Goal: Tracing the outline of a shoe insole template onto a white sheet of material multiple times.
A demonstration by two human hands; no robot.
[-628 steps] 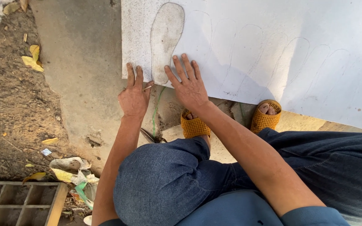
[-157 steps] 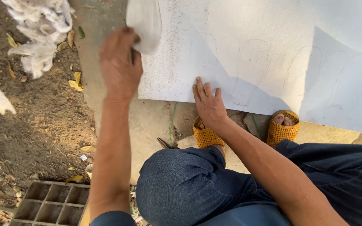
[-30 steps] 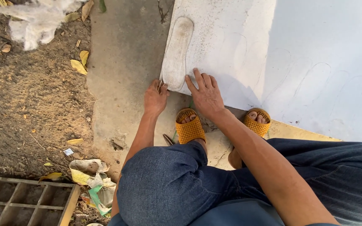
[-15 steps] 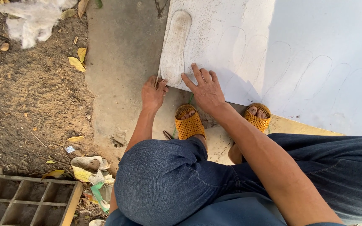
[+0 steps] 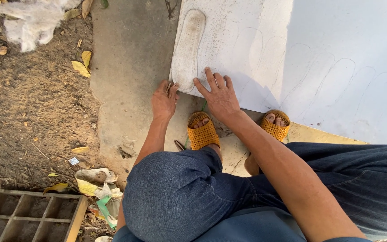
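Observation:
A white shoe insole [image 5: 188, 49] lies flat on the left end of a large white sheet [image 5: 319, 49] that bears several faint traced sole outlines. My left hand [image 5: 164, 99] rests at the sheet's near left corner by the insole's heel, its fingers bunched around what looks like a thin marking stick. My right hand [image 5: 219, 95] lies flat on the sheet just right of the heel with fingers spread, the forefinger close to the insole's edge.
I crouch in blue jeans and orange woven sandals [image 5: 202, 132] on a concrete slab [image 5: 131, 67]. Bare soil with dry leaves lies to the left, with white fluff [image 5: 30, 22] at top left, crumpled litter [image 5: 97, 183] and a compartmented wooden tray [image 5: 27, 219] at bottom left.
About five seconds ago my left hand held the insole up near the sheet's far edge; now the insole lies flat and that hand sits at its heel. Over the last second both hands barely move.

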